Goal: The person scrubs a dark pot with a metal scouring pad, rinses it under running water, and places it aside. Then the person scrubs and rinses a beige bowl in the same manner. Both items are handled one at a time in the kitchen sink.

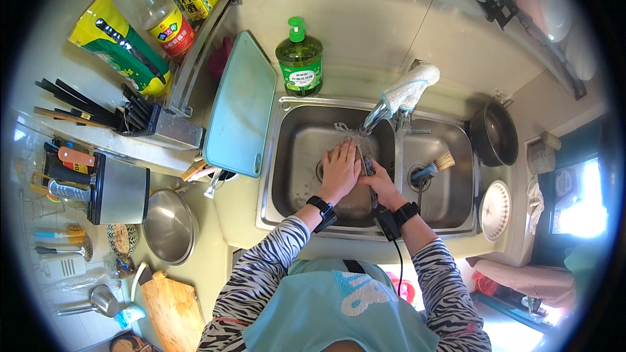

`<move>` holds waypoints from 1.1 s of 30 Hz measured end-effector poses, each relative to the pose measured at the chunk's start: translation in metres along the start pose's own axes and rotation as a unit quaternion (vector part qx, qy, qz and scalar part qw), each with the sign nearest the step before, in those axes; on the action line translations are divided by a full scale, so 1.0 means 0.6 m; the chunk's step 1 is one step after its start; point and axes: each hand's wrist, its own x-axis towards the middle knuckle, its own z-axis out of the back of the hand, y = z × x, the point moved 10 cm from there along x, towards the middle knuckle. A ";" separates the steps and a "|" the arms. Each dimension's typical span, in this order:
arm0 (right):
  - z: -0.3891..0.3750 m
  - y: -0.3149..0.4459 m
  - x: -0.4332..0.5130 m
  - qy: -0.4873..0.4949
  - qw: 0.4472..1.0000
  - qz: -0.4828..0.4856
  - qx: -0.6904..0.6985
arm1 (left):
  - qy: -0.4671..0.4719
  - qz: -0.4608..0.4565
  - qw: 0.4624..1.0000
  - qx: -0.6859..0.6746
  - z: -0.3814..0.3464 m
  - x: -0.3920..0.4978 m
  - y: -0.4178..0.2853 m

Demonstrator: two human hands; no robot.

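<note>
Both my hands are over the left basin of a stainless-steel double sink [298, 195]. My right hand [384, 186] grips a flat, dark-edged thing [363, 159], its thumb towards the left hand. What the thing is cannot be told, as my hands and the water cover most of it. My left hand [342, 168] lies flat against its left side, fingers stretched out. Water splashes onto it and my fingertips from a faucet [376, 118] wrapped in a light cover. Part of the drain shows left of my left hand.
A blue-handled brush [425, 172] stands in the right basin. Behind the sink is a green dish-soap pump bottle [299, 66]; a blue cutting board [239, 112] leans at the left. A dark pan [494, 134] and a white patterned dish [495, 210] stand at the right.
</note>
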 end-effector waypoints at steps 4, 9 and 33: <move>-0.003 -0.001 -0.012 0.022 0.999 -0.030 -0.028 | 0.197 0.202 0.945 -0.166 -0.078 0.007 0.068; 0.017 -0.005 -0.003 -0.005 0.991 -0.036 0.126 | 0.104 0.022 0.990 -0.087 -0.034 0.018 0.009; -0.017 0.032 0.051 0.011 0.973 -0.096 0.212 | 0.155 0.208 0.895 -0.363 -0.063 -0.094 0.144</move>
